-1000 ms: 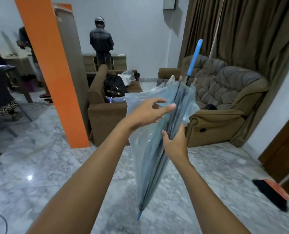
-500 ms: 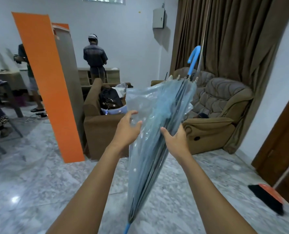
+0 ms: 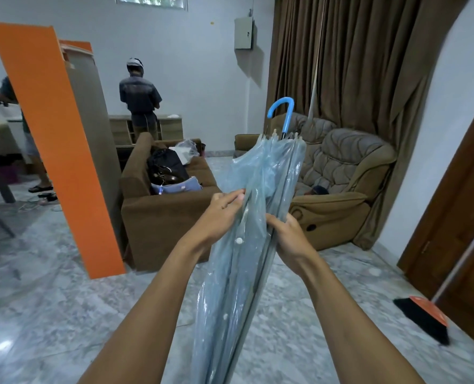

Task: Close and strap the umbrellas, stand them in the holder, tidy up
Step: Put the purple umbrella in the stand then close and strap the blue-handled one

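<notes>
Umbrella (image 3: 274, 167) hangs tilted, handle up, between your hands. Your left hand (image 3: 222, 214) pinches a canopy fold, fingertips together; your right hand (image 3: 288, 239) curls round the ribs. Twist the folds snug one way, then bring the snap (image 3: 239, 240) round. Broom (image 3: 421, 320) lies right, sofa (image 3: 161, 217) ahead; neither blocks you.

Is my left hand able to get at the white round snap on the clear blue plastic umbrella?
Probably yes: the white round snap sits uncovered on the clear blue plastic umbrella just below the left hand, which must first release the fold it pinches.
</notes>
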The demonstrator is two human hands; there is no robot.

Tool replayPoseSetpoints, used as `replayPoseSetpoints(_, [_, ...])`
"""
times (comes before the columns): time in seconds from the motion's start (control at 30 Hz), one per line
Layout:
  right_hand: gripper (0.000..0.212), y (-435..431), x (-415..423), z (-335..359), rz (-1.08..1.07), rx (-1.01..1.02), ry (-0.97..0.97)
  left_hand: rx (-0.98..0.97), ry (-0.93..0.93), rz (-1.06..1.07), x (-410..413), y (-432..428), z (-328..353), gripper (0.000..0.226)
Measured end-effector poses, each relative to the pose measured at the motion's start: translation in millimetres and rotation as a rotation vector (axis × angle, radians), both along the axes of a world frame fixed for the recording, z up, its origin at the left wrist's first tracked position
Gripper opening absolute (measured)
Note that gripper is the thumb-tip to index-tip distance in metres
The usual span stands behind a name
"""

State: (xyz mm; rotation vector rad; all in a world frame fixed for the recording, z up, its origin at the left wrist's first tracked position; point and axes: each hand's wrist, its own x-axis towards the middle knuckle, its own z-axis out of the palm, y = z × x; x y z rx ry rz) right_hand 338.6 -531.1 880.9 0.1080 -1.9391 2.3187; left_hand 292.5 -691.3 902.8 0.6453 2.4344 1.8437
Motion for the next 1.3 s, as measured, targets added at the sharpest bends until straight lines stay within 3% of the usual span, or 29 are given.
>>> replayPoseSetpoints(0.1, [0.029, 7.6, -2.0, -0.3, 0.025, -0.053, -0.017, 0.111, -0.086, -0.142, 3.4, 9.9, 1.6, 0.027])
replayPoseSetpoints(0.23, [0.034, 16.7, -5.3, 1.6, 0.070, -0.037, -0.011, 0.176, -0.090, -0.162, -0.3, 23.8, -2.5, 0.033])
replayPoseSetpoints(0.4, [0.063, 28.4, -11.0, 2.4, -0.043, 0.008, -0.002, 0.274, -0.015, -0.054, -6.3, 38.6, -5.8, 0.027])
replayPoseSetpoints(0.57, [0.038, 39.1, -14.6, 5.3, -0.217, 0.262, 0.090, 0.345, -0.021, -0.042, -11.1, 51.3, -5.5, 0.029])
replayPoseSetpoints(0.7, [0.014, 51.8, -11.4, 9.4, -0.159, 0.149, 0.093, 0.347, -0.070, -0.103, -14.6, 60.1, -3.8, 0.032])
replayPoseSetpoints(0.87, [0.018, 62.7, -13.1, 9.6, -0.149, 0.153, 0.065, 0.307, -0.094, -0.169, -15.9, 67.3, 3.0, 0.030])
replayPoseSetpoints(1.1, [0.033, 74.6, -21.9, 11.1, -0.062, -0.007, -0.047, 0.273, 0.181, 0.065, -22.3, 78.4, 3.3, 0.027])
replayPoseSetpoints(1.3, [0.013, 77.4, -15.1, 17.6, -0.198, 0.099, 0.010, 0.392, -0.050, -0.195, -9.6, 81.5, 13.1, 0.020])
